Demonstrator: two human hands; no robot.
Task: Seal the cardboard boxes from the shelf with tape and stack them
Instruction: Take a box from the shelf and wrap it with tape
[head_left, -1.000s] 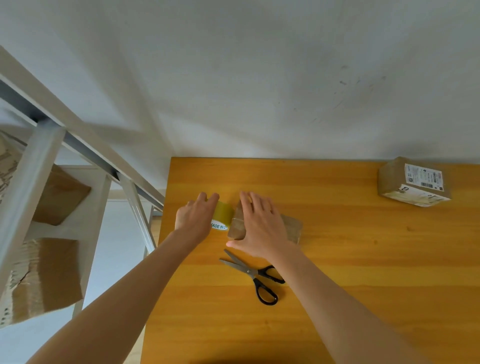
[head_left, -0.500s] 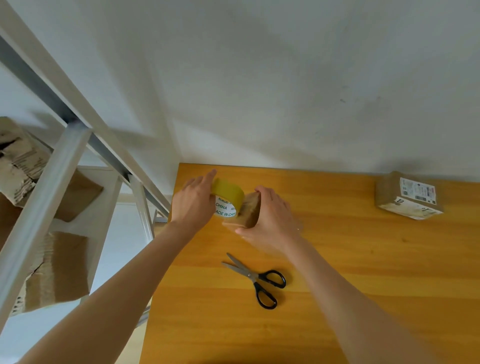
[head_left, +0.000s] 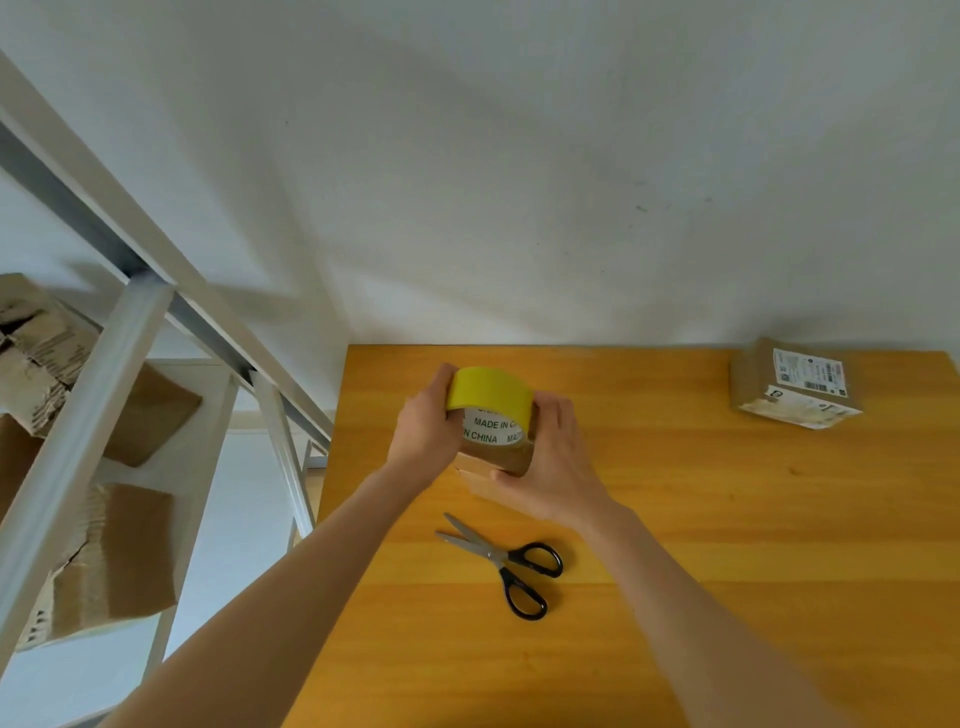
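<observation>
Scissors (head_left: 506, 564), steel blades and black loop handles, lie flat on the table (head_left: 701, 597), blades parted, just short of the hands. The table is smooth orange-yellow wood with a banded grain.

The right hand (head_left: 553, 470) holds a small brown cardboard box (head_left: 496, 460), fingers curled round its right end. Whether the box touches the table cannot be told.

The left hand (head_left: 423, 434) grips a tape roll (head_left: 491, 397) from the left, fingers wrapped over its rim. The roll is glossy yellow with a printed white core, and stands on edge against the box top, between the two hands.

A second box (head_left: 795, 384), brown with a white label, rests at the far right corner. A grey metal shelf (head_left: 130, 358) at left carries crumpled cardboard (head_left: 114, 551).
</observation>
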